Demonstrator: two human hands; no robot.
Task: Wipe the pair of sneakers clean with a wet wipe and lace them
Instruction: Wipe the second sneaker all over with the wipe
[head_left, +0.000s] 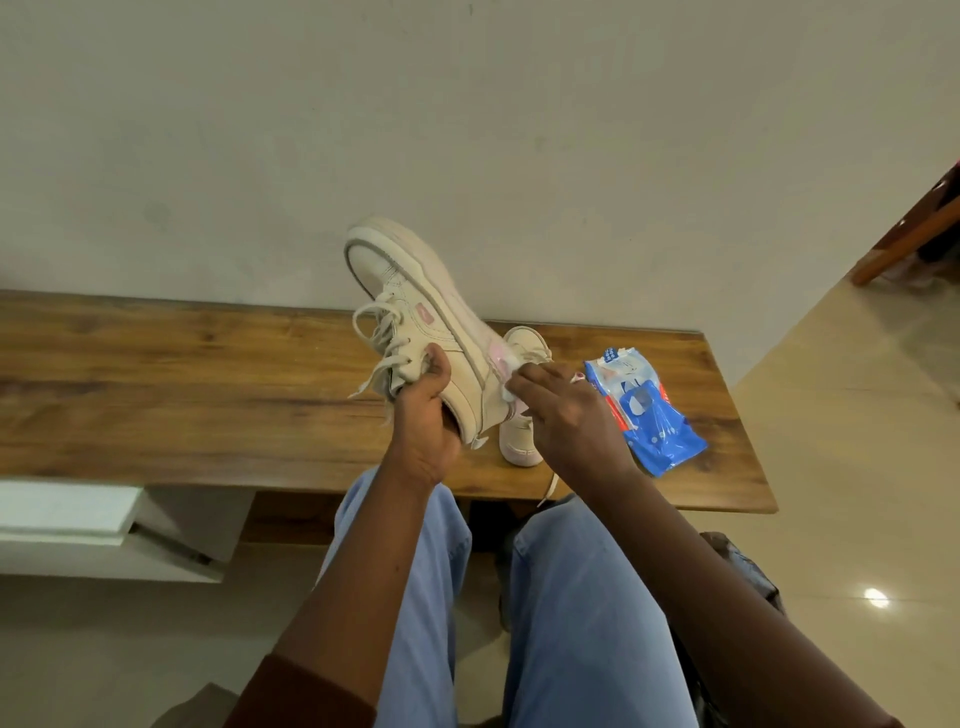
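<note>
A: Room and surface, quick?
B: Long wooden bench (208, 374) with brown grain, set against a plain pale wall (467, 130). Glossy beige tiled floor (857, 467) out past the right hand. A wooden furniture leg (904, 234) is far up-right of it.

A: Hands?
B: The left hand (426, 415) grips the raised sneaker (415, 291) at its collar, thumb on the side panel and fingers curled round the opening. The shoe is tilted, toe up and away from the hands. The right hand (561, 410) is palm down with fingers nearly straight, pressing a wet wipe (506, 387) on the sole edge near the heel. Can't tell if the thumb pinches it.

A: Other shoe?
B: The second sneaker (519, 441) stands on the bench, under and between the hands, partly hidden by them. The wipes pack (644, 415) lies on the bench just right of the right hand.

A: Materials?
B: Cream smooth upper with pink accents and a thick pale sole. Flat cream laces (384, 332) hang loose and looped, left of the left thumb. The wipe is white and crumpled. The pack is crinkly blue plastic. Light blue jeans (571, 597) show below both wrists.
</note>
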